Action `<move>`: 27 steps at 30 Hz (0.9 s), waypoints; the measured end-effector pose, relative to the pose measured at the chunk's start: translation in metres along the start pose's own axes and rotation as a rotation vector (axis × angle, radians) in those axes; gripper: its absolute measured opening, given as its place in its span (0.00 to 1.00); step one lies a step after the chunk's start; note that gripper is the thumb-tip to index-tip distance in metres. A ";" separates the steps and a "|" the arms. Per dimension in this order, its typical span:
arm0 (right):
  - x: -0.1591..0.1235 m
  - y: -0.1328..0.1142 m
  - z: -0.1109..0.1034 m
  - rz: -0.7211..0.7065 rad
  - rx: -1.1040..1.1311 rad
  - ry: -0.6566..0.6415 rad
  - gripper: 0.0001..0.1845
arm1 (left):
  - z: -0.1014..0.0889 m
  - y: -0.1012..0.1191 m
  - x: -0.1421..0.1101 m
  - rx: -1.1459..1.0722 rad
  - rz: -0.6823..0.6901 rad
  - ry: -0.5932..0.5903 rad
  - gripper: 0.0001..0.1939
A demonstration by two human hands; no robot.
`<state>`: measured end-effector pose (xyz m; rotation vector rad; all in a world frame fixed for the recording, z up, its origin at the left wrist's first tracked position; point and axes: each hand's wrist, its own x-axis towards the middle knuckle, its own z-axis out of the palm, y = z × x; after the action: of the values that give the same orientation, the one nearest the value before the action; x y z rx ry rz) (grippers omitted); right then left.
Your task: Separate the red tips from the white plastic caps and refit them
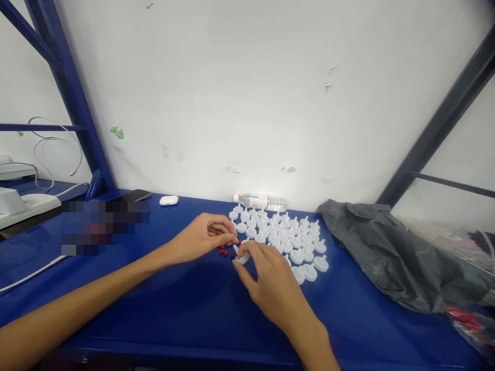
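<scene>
In the head view my right hand (270, 273) pinches a white nozzle cap (242, 258) between thumb and fingers, its narrow spout tilted up to the left. My left hand (207, 236) is closed in a pinch right by that spout; what sits between its fingertips is too small to make out. Several tiny red caps (226, 253) lie on the blue table under and beside my left fingertips. To the right of my hands, many more white nozzle caps (275, 238) stand close together, mostly with their spouts up.
Behind the caps a clear plastic bottle (263, 201) lies on its side against the wall. A white earbud case (169, 200) and a dark phone (133, 196) lie at the back left. A grey plastic bag (371, 247) covers the right side of the blue table (174, 314).
</scene>
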<state>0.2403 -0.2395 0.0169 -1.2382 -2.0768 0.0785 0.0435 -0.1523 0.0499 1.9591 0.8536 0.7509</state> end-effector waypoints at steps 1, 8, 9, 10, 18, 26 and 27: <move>0.000 0.000 0.000 0.006 -0.007 0.011 0.07 | 0.000 0.000 0.000 -0.019 0.006 -0.030 0.13; 0.000 0.001 0.002 -0.012 -0.013 0.080 0.07 | -0.001 -0.006 0.002 -0.171 0.014 -0.139 0.12; 0.000 0.002 0.002 -0.022 -0.012 0.097 0.06 | -0.001 -0.007 0.003 -0.194 0.000 -0.134 0.12; 0.000 0.002 0.001 -0.032 -0.013 0.112 0.06 | -0.001 -0.008 0.003 -0.217 -0.012 -0.127 0.12; 0.002 0.001 -0.003 -0.212 -0.002 0.222 0.06 | 0.004 -0.003 -0.001 -0.640 -0.120 -0.175 0.08; 0.001 -0.002 -0.002 -0.282 0.011 0.219 0.07 | 0.013 -0.008 -0.007 -0.953 -0.280 -0.528 0.18; 0.000 -0.002 -0.001 -0.282 0.013 0.208 0.07 | 0.014 -0.010 -0.007 -0.940 -0.268 -0.531 0.17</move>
<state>0.2395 -0.2405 0.0185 -0.8938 -2.0415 -0.1596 0.0474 -0.1606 0.0335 1.0759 0.3148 0.3306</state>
